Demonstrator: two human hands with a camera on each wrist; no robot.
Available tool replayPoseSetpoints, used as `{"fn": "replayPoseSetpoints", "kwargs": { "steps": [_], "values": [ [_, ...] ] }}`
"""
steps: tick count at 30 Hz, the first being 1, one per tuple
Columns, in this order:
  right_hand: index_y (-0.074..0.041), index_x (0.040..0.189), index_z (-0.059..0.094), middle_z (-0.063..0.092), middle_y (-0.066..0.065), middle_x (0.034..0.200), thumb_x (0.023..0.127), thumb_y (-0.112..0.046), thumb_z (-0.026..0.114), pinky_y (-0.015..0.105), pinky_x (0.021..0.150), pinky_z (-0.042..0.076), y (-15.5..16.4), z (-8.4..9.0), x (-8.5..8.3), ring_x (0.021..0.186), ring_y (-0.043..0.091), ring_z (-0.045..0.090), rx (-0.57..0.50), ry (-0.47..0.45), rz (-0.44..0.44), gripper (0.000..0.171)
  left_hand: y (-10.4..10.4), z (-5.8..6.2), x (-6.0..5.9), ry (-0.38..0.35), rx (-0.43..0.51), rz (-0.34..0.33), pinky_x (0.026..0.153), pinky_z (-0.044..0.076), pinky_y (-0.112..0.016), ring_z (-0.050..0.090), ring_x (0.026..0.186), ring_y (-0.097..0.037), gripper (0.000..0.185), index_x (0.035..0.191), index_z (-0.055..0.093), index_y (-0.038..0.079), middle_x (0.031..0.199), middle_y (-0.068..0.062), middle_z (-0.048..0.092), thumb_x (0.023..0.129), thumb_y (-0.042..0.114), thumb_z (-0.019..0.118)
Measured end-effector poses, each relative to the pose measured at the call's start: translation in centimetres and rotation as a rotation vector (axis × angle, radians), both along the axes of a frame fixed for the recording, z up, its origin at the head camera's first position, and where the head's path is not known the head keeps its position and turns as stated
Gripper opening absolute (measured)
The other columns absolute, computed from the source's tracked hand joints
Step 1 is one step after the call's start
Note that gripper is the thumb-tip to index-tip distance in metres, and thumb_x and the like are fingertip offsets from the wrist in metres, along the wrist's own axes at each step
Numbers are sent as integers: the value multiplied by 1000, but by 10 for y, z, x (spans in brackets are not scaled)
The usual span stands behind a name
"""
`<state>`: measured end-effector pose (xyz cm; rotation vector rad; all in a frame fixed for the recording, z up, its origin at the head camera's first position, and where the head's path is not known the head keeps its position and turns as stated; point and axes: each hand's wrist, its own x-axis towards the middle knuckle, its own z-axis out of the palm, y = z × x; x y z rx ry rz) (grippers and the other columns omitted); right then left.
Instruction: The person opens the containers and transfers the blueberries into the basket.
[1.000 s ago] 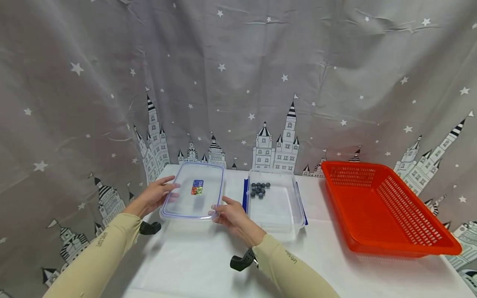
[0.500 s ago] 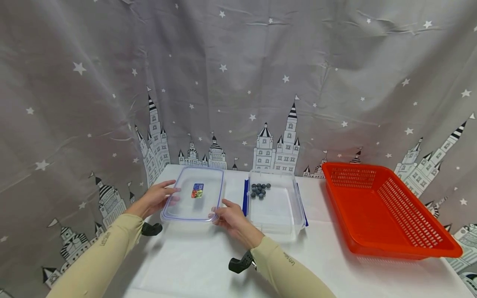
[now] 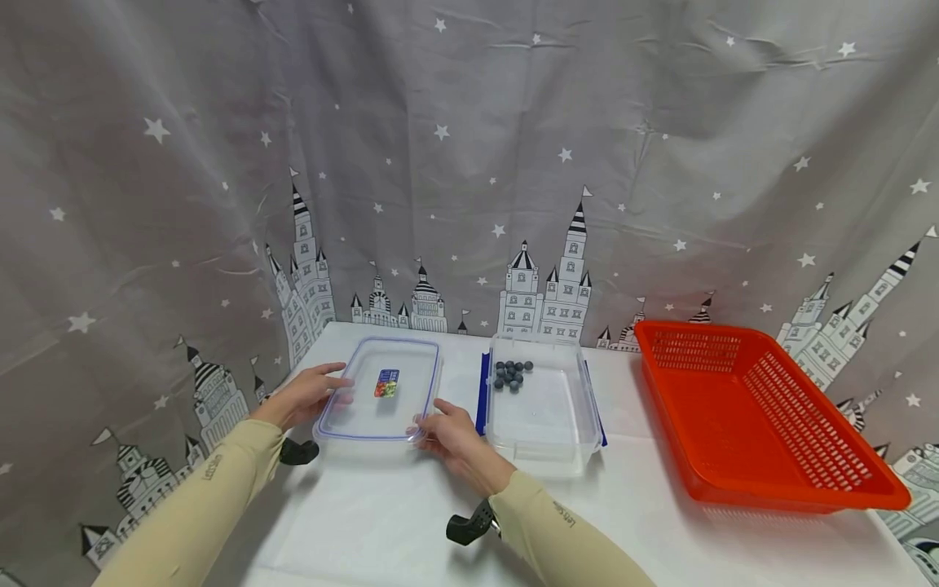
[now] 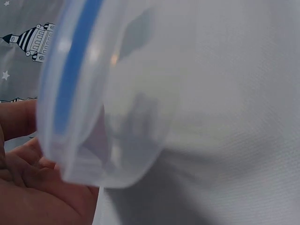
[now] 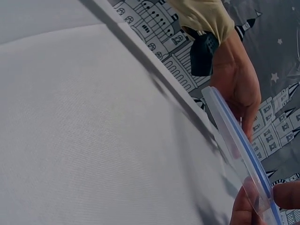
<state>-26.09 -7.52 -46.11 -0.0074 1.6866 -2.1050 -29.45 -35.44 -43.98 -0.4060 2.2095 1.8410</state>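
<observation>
You hold the clear lid [image 3: 381,390] | left hand [image 3: 302,395] at 9, right hand [image 3: 449,434] at 4, fingers pinching rim | keep it flat above the worktop [image 3: 411,522]

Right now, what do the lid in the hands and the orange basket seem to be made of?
The lid: likely clear, glossy hard plastic, since the table shows through it; a blue strip runs along its rim, perhaps a rubbery seal. The left hand and right hand grip it. The orange basket: apparently moulded plastic, opaque, with slotted walls.
</observation>
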Motion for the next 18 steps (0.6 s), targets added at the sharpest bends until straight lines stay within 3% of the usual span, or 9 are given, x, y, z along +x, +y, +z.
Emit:
{"fn": "replayPoseSetpoints", "kwargs": {
  "steps": [12,18],
  "values": [
    [3,156,29,61,20,122,92,-1,64,26,70,56,-1,-6,2,81,17,66,33,-27,20,73,-3,-11,-3,-47,0,-29,78,59,-28,68,85,-15,74,161,11,2,154,-34,29,102,9,55],
    [3,156,29,59,21,126,93,-2,64,26,71,56,0,-5,3,82,17,64,49,-27,13,72,-2,-13,-7,-38,-20,-33,82,58,-29,68,90,-15,74,161,12,1,154,-34,29,101,9,55]
  ]
}}
